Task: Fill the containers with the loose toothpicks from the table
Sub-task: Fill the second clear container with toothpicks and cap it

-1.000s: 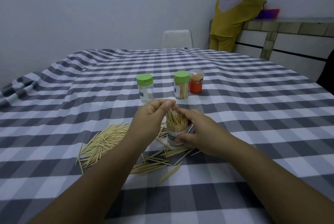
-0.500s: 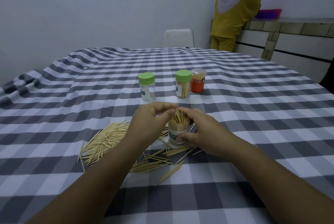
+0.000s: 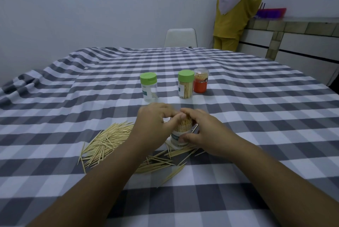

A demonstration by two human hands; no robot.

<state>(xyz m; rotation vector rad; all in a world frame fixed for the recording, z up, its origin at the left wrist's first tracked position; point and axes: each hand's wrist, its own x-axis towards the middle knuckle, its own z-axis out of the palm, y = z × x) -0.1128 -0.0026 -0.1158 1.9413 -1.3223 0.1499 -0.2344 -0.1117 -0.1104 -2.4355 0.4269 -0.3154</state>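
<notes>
**Both hands closed round the open jar**

Where your hands meet at mid-table, they hide most of the open jar (image 3: 180,137): only its lower wall, part of a label and the tips of the toothpicks standing in it show between your fingers. Your right hand (image 3: 203,131) grips the jar, thumb across the label and fingers curled over the far side and the top. Your left hand (image 3: 156,126) is curled against the jar's left side, thumb tip pressed to the bundle at the mouth; its other fingers are tucked out of sight, so you cannot tell whether they pinch any sticks.

Loose toothpicks (image 3: 108,140) lie in a heap on the checked cloth (image 3: 256,116) to the left of your left wrist, and more are scattered in front of the jar and under your forearms, which cover part of the spread.

Farther back stand three capped containers. The left green-lid jar (image 3: 148,87) looks almost empty, with a few sticks at the bottom. The second green-lid jar (image 3: 185,84) is full, and the orange tub (image 3: 201,82) stands just beside it; its contents are hard to make out.
</notes>
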